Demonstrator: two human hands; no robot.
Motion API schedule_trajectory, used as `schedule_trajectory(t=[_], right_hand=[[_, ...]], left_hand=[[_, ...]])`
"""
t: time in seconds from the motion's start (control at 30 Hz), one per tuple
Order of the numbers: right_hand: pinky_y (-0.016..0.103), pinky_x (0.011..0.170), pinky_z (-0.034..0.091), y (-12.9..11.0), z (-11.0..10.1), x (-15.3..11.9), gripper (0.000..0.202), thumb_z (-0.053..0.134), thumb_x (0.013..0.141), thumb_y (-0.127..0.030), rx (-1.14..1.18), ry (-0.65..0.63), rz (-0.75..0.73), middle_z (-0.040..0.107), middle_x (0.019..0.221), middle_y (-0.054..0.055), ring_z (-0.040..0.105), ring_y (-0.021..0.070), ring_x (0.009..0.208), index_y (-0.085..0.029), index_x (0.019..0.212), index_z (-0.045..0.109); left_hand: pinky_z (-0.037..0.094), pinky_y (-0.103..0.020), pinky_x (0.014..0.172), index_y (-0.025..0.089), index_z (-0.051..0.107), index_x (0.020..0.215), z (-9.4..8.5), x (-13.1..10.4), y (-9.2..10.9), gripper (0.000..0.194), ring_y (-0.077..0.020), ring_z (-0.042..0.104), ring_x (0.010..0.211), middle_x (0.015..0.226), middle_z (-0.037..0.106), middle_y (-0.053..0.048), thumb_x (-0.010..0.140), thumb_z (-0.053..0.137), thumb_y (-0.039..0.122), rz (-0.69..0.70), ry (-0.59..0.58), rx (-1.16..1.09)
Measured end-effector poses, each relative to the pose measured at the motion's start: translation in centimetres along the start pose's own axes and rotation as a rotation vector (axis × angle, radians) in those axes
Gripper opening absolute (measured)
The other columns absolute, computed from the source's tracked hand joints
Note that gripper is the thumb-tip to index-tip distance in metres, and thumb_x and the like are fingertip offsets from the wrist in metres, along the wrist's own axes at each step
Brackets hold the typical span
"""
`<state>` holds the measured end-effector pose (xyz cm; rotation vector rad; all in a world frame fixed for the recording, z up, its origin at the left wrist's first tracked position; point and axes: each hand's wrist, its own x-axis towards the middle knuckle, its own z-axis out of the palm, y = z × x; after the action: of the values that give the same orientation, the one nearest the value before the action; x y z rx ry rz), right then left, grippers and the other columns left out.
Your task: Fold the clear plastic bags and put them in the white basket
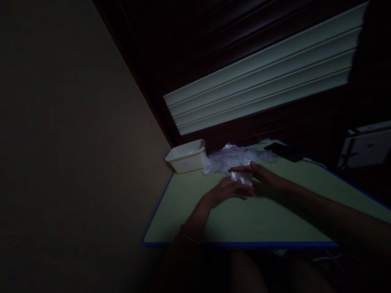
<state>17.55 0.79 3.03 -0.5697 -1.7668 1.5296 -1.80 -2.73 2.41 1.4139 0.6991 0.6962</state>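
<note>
Between my two hands, above the pale green table, is a small shiny clear plastic bag. My left hand grips its lower edge, with the fingers pointing right. Along the upper and right side, my right hand has its fingers closed on the same bag. What the bag holds, if anything, cannot be made out in the dim light. Just behind my hands lies a loose heap of clear plastic bags on the table.
A white plastic bin stands at the table's back left corner, beside the wall. A dark flat object lies at the back right. Dark panelling with pale slats rises behind the table. A white box is at far right.
</note>
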Motion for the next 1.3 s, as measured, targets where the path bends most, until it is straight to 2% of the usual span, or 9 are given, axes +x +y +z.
schedule_trajectory(t=[0.23, 0.47, 0.57, 0.7, 0.87, 1.0, 1.1, 1.3], right_hand=[[0.055, 0.100, 0.040, -0.2, -0.6, 0.1, 0.075, 0.032, 0.084, -0.077, -0.099, 0.012, -0.067, 0.071, 0.111, 0.012, 0.059, 0.0376, 0.111, -0.023, 0.120, 0.070], [0.056, 0.100, 0.038, 0.1, -0.9, 0.3, 0.074, 0.029, 0.087, -0.073, -0.074, 0.005, -0.066, 0.069, 0.112, 0.014, 0.058, 0.0372, 0.112, -0.022, 0.122, 0.068], [0.057, 0.098, 0.039, 0.0, -1.0, 0.4, 0.077, 0.026, 0.087, -0.075, -0.037, 0.001, -0.051, 0.071, 0.108, 0.015, 0.062, 0.0369, 0.105, -0.020, 0.123, 0.067], [0.055, 0.095, 0.041, -0.2, -1.2, 0.5, 0.081, 0.026, 0.086, -0.076, -0.030, -0.005, -0.036, 0.072, 0.100, 0.016, 0.064, 0.0366, 0.099, -0.017, 0.127, 0.064], [0.053, 0.098, 0.039, 0.3, -1.5, 0.6, 0.078, 0.027, 0.087, -0.074, -0.043, -0.005, -0.071, 0.070, 0.110, 0.016, 0.061, 0.0363, 0.106, -0.018, 0.124, 0.067], [0.055, 0.098, 0.038, 0.7, -1.8, 0.9, 0.082, 0.026, 0.086, -0.075, -0.036, -0.004, -0.062, 0.070, 0.111, 0.017, 0.061, 0.0370, 0.106, -0.014, 0.126, 0.065], [0.055, 0.101, 0.037, 0.8, -1.9, 1.1, 0.079, 0.027, 0.086, -0.075, -0.029, 0.023, -0.069, 0.068, 0.118, 0.015, 0.057, 0.0372, 0.112, -0.017, 0.121, 0.068], [0.056, 0.102, 0.035, 0.8, -2.3, 1.3, 0.078, 0.029, 0.086, -0.075, -0.032, 0.055, -0.106, 0.068, 0.118, 0.015, 0.058, 0.0375, 0.112, -0.018, 0.120, 0.069]], left_hand=[[0.042, -0.048, 0.099, 0.010, 0.068, 0.113, 0.1, -0.2, 0.4, 0.063, -0.0327, 0.061, 0.113, 0.122, 0.063, -0.023, 0.082, 0.054, 0.063, 0.002, -0.054, 0.044], [0.041, -0.048, 0.100, 0.012, 0.067, 0.116, 0.0, -0.5, 0.7, 0.065, -0.0341, 0.057, 0.119, 0.133, 0.055, -0.022, 0.082, 0.052, 0.065, 0.001, -0.096, 0.044], [0.040, -0.049, 0.102, 0.012, 0.067, 0.116, -0.2, -0.7, 0.9, 0.064, -0.0342, 0.055, 0.121, 0.136, 0.053, -0.022, 0.083, 0.051, 0.065, -0.011, -0.105, 0.042], [0.040, -0.048, 0.103, 0.012, 0.068, 0.113, -0.5, -1.0, 1.0, 0.061, -0.0329, 0.055, 0.121, 0.130, 0.058, -0.022, 0.083, 0.052, 0.063, -0.010, -0.086, 0.032], [0.040, -0.050, 0.103, 0.011, 0.069, 0.109, -1.1, -0.9, 0.6, 0.058, -0.0335, 0.054, 0.122, 0.127, 0.060, -0.022, 0.083, 0.056, 0.060, 0.044, -0.037, -0.004], [0.040, -0.050, 0.101, 0.008, 0.069, 0.107, -1.7, -0.7, 0.3, 0.063, -0.0313, 0.062, 0.109, 0.118, 0.064, -0.023, 0.083, 0.052, 0.063, 0.018, 0.012, -0.027], [0.043, -0.048, 0.097, 0.007, 0.070, 0.101, -2.1, -0.7, 0.3, 0.062, -0.0285, 0.067, 0.096, 0.111, 0.068, -0.023, 0.081, 0.055, 0.063, 0.009, 0.089, -0.041], [0.044, -0.045, 0.095, 0.007, 0.071, 0.095, -2.3, -0.7, 0.3, 0.060, -0.0273, 0.066, 0.096, 0.109, 0.068, -0.021, 0.079, 0.058, 0.063, 0.012, 0.114, -0.034]])
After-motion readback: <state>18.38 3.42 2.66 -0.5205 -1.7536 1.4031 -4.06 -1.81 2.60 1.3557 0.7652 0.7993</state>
